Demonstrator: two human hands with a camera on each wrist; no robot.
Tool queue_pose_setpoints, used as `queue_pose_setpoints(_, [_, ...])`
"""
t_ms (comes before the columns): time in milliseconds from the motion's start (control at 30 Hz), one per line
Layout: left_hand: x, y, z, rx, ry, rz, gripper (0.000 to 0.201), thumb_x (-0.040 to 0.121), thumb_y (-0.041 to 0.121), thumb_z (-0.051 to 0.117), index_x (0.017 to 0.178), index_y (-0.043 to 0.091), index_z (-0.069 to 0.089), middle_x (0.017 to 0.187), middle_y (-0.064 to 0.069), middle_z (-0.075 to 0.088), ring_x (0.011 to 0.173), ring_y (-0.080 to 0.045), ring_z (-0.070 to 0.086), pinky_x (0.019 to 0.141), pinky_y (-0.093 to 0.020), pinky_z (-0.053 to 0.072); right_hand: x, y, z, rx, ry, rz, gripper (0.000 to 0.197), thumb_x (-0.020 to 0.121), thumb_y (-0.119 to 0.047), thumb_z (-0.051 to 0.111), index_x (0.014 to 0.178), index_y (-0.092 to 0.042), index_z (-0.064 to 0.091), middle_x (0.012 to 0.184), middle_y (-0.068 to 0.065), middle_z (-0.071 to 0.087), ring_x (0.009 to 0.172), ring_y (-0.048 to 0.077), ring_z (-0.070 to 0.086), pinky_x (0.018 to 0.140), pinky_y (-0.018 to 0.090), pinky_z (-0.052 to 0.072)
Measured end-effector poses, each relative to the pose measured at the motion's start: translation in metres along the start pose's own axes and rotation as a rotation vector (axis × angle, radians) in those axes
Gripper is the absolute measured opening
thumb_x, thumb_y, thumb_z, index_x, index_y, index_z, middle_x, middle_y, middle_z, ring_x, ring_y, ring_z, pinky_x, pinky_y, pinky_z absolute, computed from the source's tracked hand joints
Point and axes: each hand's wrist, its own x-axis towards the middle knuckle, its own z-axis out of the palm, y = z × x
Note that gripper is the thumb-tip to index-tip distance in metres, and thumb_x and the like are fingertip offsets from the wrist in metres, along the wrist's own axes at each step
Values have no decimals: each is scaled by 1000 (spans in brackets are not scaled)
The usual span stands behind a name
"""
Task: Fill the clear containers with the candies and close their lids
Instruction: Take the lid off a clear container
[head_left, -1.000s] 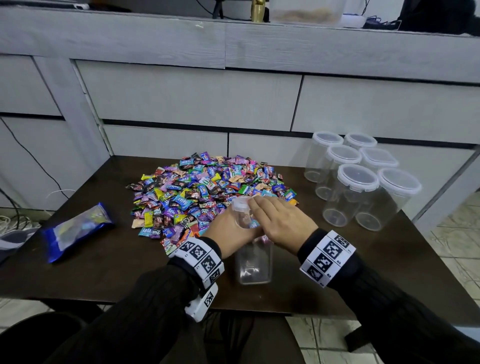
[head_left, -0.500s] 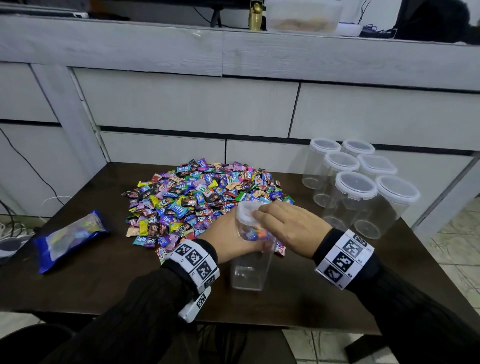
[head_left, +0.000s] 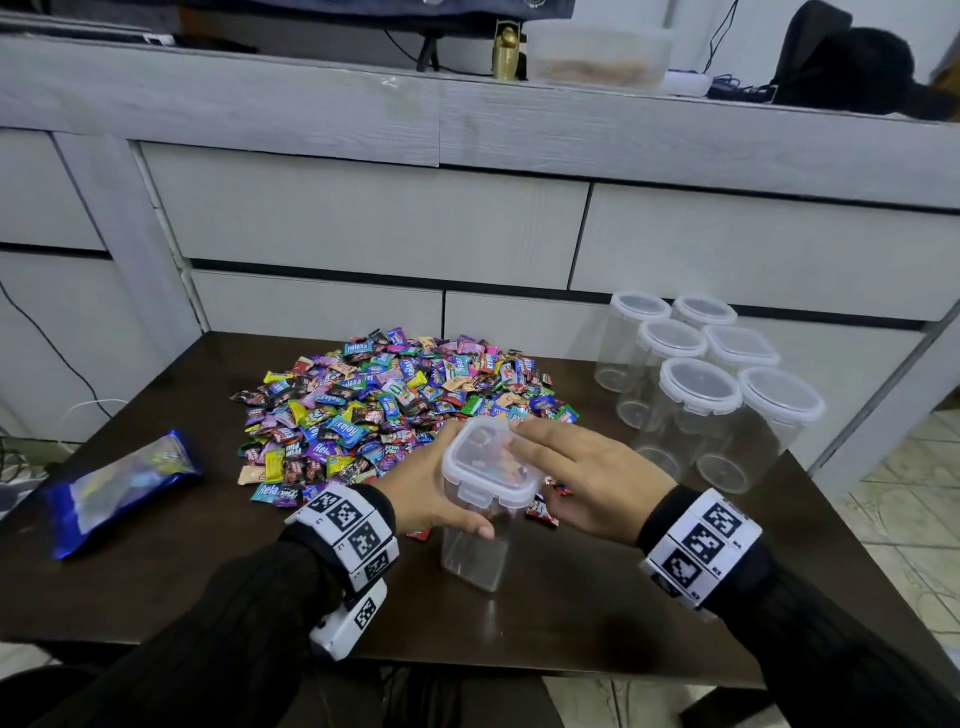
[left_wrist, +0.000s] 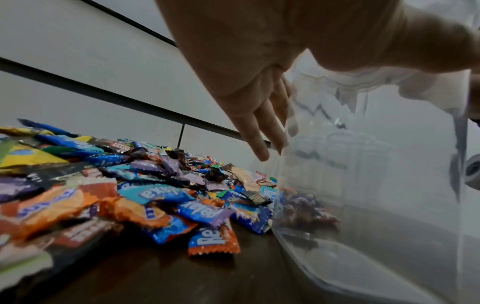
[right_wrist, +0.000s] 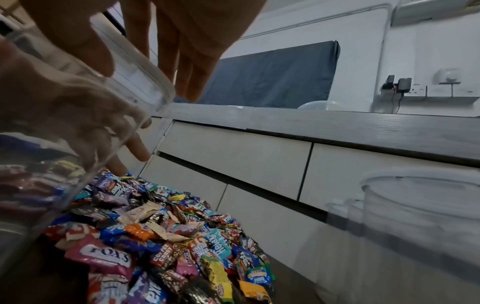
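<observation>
A clear square container (head_left: 475, 551) stands near the table's front edge with its white-rimmed lid (head_left: 483, 462) on top. My left hand (head_left: 426, 488) grips its left side, thumb across the front wall. My right hand (head_left: 582, 478) lies at the lid's right edge with fingers (head_left: 524, 441) straight, index tip on the rim. In the right wrist view the lid (right_wrist: 137, 78) runs between thumb and straight fingers. Coloured wrappers show through the lid; I cannot tell if they are inside. The candy pile (head_left: 384, 400) spreads just behind the container.
Several empty clear lidded containers (head_left: 696, 395) stand grouped at the back right of the dark table (head_left: 156, 597). A blue plastic bag (head_left: 119, 483) lies at the left. Grey cabinet drawers (head_left: 363, 228) rise right behind the table.
My right hand has slid from on top of the lid to its right edge, so the lid's top now shows. The left hand keeps its grip on the container.
</observation>
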Motion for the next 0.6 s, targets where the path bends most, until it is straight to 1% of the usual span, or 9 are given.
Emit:
queue_pose_setpoints(67, [0, -1, 2, -11, 12, 2, 99, 56, 2, 92, 136, 20, 37, 125, 0, 62, 118, -9, 59, 98, -28, 49, 2, -5, 5, -63, 20, -24, 44, 83, -15, 43, 120, 0, 61, 119, 19, 64, 111, 31, 62, 92, 38, 51])
queue_pose_setpoints(167, [0, -2, 5, 2, 22, 2, 87, 60, 5, 91, 132, 22, 46, 118, 5, 67, 112, -2, 61, 92, -16, 47, 3, -10, 12, -233, 24, -59, 42, 94, -12, 31, 116, 3, 64, 116, 21, 65, 109, 32, 63, 87, 39, 54])
queue_pose_setpoints(233, [0, -2, 8, -1, 31, 5, 81, 62, 3, 89, 130, 19, 49, 117, 7, 67, 110, 2, 61, 90, -11, 45, 4, -14, 15, -313, 48, -53, 53, 100, -9, 15, 112, 4, 65, 114, 22, 66, 108, 33, 63, 90, 38, 53])
queue_pose_setpoints(267, [0, -2, 9, -12, 35, 8, 79, 63, 1, 88, 130, 16, 48, 118, 7, 66, 110, 2, 61, 90, -11, 45, 5, -16, 15, -329, 68, -38, 55, 100, -8, 14, 109, 5, 67, 112, 21, 67, 106, 33, 64, 89, 38, 54])
queue_pose_setpoints(333, [1, -3, 12, -37, 36, 9, 78, 64, 0, 87, 130, 15, 48, 119, 5, 66, 111, 0, 61, 91, -12, 45, 10, -19, 13, -318, 76, -5, 48, 98, -10, 23, 103, 4, 69, 108, 20, 69, 102, 32, 66, 85, 36, 55])
queue_pose_setpoints(433, [0, -3, 10, -13, 20, 8, 74, 63, 0, 88, 124, 23, 51, 117, 7, 67, 110, 1, 61, 89, -11, 46, 11, -19, 3, -217, 66, 21, 37, 88, -9, 37, 100, 0, 70, 106, 16, 70, 98, 28, 68, 77, 34, 58])
queue_pose_setpoints(533, [-2, -1, 2, 8, 31, 1, 83, 58, 1, 90, 126, 24, 49, 125, 2, 61, 116, -5, 58, 95, -25, 50, 2, -12, -4, -33, 71, 34, 33, 76, 7, 53, 106, 4, 66, 107, 17, 68, 99, 29, 67, 86, 34, 54])
queue_pose_setpoints(567, [-3, 0, -1, 48, 54, 7, 84, 58, 3, 91, 125, 28, 47, 127, 1, 57, 116, -3, 56, 99, -29, 49, -1, -8, -4, 23, 72, 34, 37, 72, 12, 58, 108, 5, 65, 110, 17, 67, 102, 30, 65, 90, 36, 51])
queue_pose_setpoints(600, [-5, 1, -2, 82, 77, 21, 86, 57, 5, 92, 124, 33, 45, 126, 5, 55, 114, 5, 54, 99, -27, 48, -4, -6, -4, 60, 66, 32, 39, 71, 13, 62, 110, 5, 64, 112, 16, 66, 104, 30, 64, 93, 37, 49])
